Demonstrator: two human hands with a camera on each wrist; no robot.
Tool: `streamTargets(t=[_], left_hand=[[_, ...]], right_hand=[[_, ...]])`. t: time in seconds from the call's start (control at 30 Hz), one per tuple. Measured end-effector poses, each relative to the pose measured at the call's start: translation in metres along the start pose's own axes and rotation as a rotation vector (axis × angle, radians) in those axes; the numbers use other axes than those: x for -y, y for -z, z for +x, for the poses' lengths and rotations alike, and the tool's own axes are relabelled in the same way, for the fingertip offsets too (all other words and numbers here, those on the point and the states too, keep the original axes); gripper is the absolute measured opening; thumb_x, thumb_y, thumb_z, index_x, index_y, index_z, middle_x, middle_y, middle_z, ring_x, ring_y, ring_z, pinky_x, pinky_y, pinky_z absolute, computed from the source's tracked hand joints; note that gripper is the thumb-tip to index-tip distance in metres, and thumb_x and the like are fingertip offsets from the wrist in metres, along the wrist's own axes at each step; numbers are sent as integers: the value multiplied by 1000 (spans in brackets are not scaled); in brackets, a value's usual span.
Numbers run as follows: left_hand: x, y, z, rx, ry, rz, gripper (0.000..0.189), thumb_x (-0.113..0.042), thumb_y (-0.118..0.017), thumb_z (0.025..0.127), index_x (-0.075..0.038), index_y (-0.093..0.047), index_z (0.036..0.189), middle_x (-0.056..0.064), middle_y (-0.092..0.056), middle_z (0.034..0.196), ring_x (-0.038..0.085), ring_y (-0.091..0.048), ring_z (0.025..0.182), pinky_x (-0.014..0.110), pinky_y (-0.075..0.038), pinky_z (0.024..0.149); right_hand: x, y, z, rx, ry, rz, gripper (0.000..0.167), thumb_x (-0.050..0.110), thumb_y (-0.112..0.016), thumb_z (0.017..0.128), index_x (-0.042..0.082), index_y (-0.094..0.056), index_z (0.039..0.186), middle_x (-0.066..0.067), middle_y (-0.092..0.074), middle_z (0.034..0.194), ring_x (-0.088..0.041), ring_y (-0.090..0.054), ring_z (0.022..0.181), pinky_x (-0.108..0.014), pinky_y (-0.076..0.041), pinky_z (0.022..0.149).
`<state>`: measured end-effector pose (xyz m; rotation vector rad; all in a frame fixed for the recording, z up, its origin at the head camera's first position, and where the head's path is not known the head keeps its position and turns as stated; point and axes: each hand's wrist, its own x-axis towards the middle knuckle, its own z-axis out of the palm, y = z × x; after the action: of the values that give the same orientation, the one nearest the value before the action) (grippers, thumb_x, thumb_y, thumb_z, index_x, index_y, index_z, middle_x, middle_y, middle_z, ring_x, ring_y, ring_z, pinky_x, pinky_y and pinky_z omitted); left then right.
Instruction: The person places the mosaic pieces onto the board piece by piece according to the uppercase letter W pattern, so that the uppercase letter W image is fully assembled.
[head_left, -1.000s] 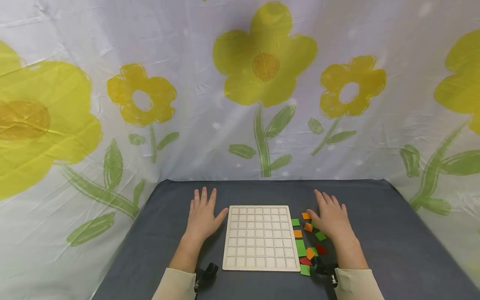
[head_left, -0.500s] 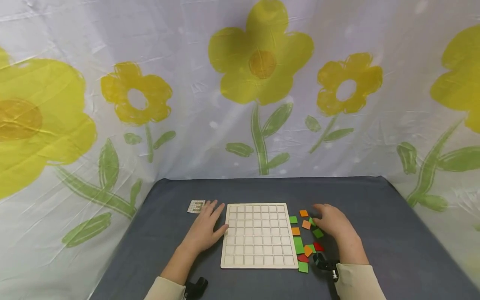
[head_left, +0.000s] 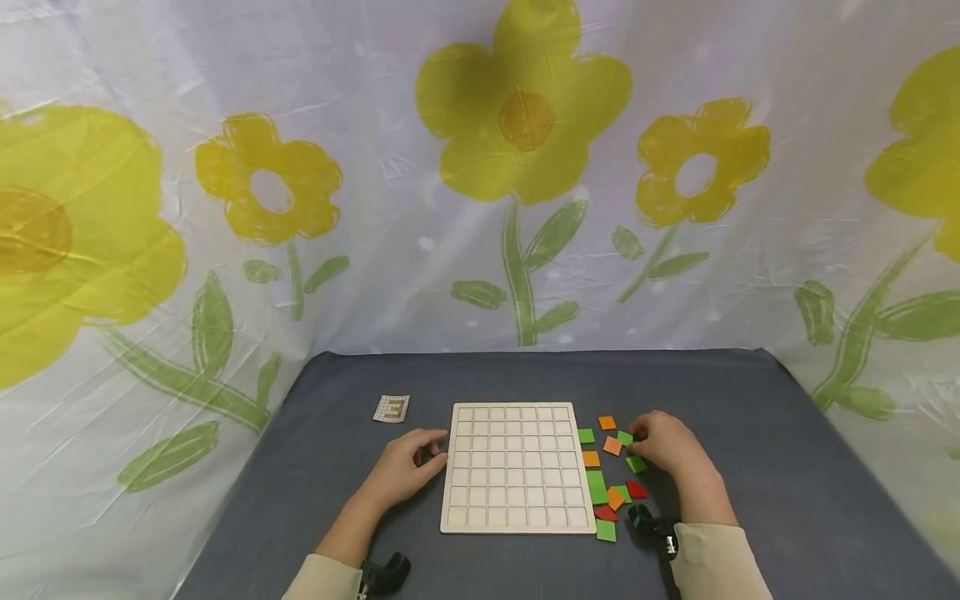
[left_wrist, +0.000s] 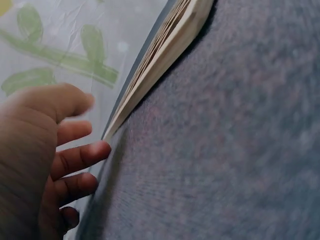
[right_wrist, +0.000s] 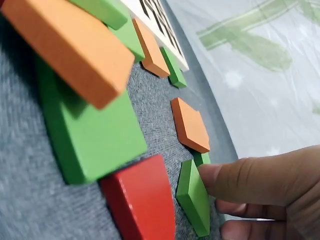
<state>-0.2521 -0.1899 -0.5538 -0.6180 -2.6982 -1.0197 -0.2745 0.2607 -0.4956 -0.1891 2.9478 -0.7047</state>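
Observation:
A pale wooden grid board [head_left: 517, 467] lies flat in front of me. Beside its left edge is my left hand [head_left: 401, 468], fingers loosely bent, thumb and index tips right at the edge. In the left wrist view those fingers [left_wrist: 80, 159] are bent beside the board's rim [left_wrist: 162, 67], holding nothing. To the right of the board my right hand [head_left: 667, 446] pinches the end of a small green block [head_left: 624, 437] between thumb and index finger. In the right wrist view the thumb [right_wrist: 250, 177] partly hides that block, behind another green block [right_wrist: 194, 197].
Several orange, green and red blocks lie along the board's right side, among them an orange one [head_left: 607, 422], a larger green one [head_left: 596, 487] and a red one [head_left: 636, 489]. A small printed card [head_left: 392, 408] lies at the back left. A flowered cloth [head_left: 405, 275] hangs behind the dark table.
My left hand has drawn back toward me, leaving the card uncovered, and its fingers have bent at the board's edge. My right hand's fingers have curled in at a green block.

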Motion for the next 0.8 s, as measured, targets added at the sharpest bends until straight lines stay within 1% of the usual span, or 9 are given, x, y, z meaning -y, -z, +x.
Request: streamTargets(t=[0.13,0.27,0.33,0.43,0.53,0.7,0.8], left_hand=[[8,-2,0,-37,-35,-41,31,-17,-80,91,-12,-76,122,-10,-60,90,6,-43,65,28,-38,65],[12,-5,-1,-53,-68,-34,32,-17,-82,89,-13,-77,120,-10,-61,92,8,-44,69,31,-37,70],[12,-6,-1,-51,-67,-25,32,-17,-83,89,-14,-77,120,-11,-61,93,8,-45,71,33,-36,73],[11,-6,-2,-47,-52,-6,32,-17,-83,88,-16,-78,120,-11,-61,94,9,-46,72,37,-34,76],[9,-6,-2,-40,-39,28,33,-19,-83,88,-16,-78,121,-11,-61,96,10,-50,77,41,-37,79],[3,-5,-3,-19,-68,90,34,-21,-81,89,-13,-77,121,-6,-63,103,16,-59,94,48,-44,87],[1,-5,-3,-19,-77,105,34,-19,-81,88,-11,-77,122,-3,-62,103,17,-59,93,48,-44,87]], right_hand=[[-1,2,0,5,-4,11,21,12,-79,87,0,-76,103,-9,-69,94,-24,-62,81,-51,-53,79],[2,9,-5,14,-12,10,25,12,-78,88,-2,-73,108,-11,-68,97,-26,-62,85,-51,-53,79],[4,14,-7,9,-13,12,28,12,-77,88,-3,-72,111,-12,-69,99,-28,-63,87,-52,-53,79],[7,21,-10,-2,4,12,31,12,-75,89,-4,-71,115,-15,-69,102,-31,-64,89,-52,-53,78],[9,26,-12,-10,14,33,32,10,-73,90,-5,-70,118,-16,-69,104,-32,-65,91,-51,-54,77],[15,32,-15,-48,41,79,32,6,-72,90,-7,-69,119,-13,-68,102,-30,-63,91,-49,-54,77],[22,34,-16,-64,58,115,31,6,-72,91,-6,-68,120,-13,-67,103,-30,-63,94,-49,-54,79]])
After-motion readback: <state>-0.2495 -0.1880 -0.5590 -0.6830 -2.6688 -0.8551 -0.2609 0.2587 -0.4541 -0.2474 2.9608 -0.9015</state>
